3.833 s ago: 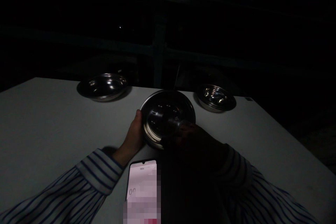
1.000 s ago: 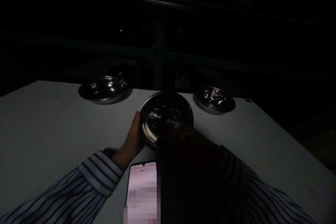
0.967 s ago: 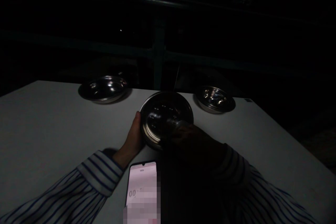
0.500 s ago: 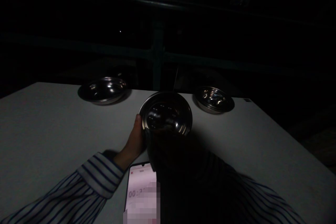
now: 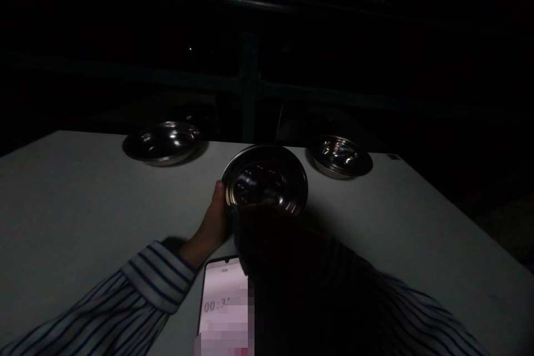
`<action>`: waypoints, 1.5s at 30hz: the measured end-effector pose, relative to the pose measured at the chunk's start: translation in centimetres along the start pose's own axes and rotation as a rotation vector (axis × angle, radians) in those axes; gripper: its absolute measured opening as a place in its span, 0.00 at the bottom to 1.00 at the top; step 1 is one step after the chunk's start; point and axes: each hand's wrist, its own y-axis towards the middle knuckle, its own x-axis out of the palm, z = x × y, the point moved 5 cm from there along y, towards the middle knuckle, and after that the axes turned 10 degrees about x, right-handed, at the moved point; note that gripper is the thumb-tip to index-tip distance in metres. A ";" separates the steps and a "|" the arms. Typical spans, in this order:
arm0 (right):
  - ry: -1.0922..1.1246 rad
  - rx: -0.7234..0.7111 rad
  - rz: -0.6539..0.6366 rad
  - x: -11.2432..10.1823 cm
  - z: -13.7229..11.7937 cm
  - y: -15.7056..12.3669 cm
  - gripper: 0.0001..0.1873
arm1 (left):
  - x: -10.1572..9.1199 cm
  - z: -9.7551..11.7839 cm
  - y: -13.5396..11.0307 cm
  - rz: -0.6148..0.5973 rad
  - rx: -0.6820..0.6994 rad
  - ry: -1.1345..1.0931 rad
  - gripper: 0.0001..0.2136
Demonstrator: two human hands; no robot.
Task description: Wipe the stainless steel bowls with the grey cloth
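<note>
A shiny metal bowl [image 5: 267, 175] is tilted toward me at the middle of the white table, its inside showing. My left hand [image 5: 211, 228] grips it at the left side, with the thumb up along the rim and the other fingers hidden beneath or behind. Across the bowl's near edge lies my right hand [image 5: 277, 233], so deep in shadow that its fingers, and anything in them, cannot be made out. Just below the hands a phone [image 5: 223, 289] lies face up with a lit timer screen, partly covered by the dark right arm.
Toward the table's [image 5: 104, 217] far edge stand two more metal bowls, a wide one [image 5: 164, 144] at left and a smaller one [image 5: 340, 157] at right. A small label [image 5: 392, 157] sits at the far right corner. Beyond the table, dark frame bars [image 5: 249, 83] show faintly.
Both hands and the bowl stay nearly in place. The view has shifted very slightly.
</note>
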 end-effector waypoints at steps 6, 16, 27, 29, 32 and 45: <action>-0.082 0.098 -0.168 -1.7 1.4 -0.7 0.16 | 0.0 -0.2 0.1 -0.059 0.041 -0.031 0.23; 0.084 -0.061 -0.075 1.2 0.5 1.0 0.18 | 0.0 -0.3 0.0 -0.046 0.006 -0.022 0.22; -0.119 0.093 -0.288 -1.8 2.5 -0.9 0.15 | -0.1 -0.8 0.3 -0.077 -0.019 -0.063 0.24; -0.102 0.096 -0.292 -1.7 2.6 -0.8 0.15 | 0.0 -0.8 0.2 -0.082 -0.027 -0.061 0.24; 0.028 -0.022 -0.228 0.0 1.8 -0.2 0.17 | 0.1 -0.8 0.1 -0.093 -0.046 -0.067 0.24; -0.096 0.071 -0.234 -1.0 2.4 -0.9 0.14 | 0.2 -0.5 0.3 -0.077 -0.019 -0.085 0.22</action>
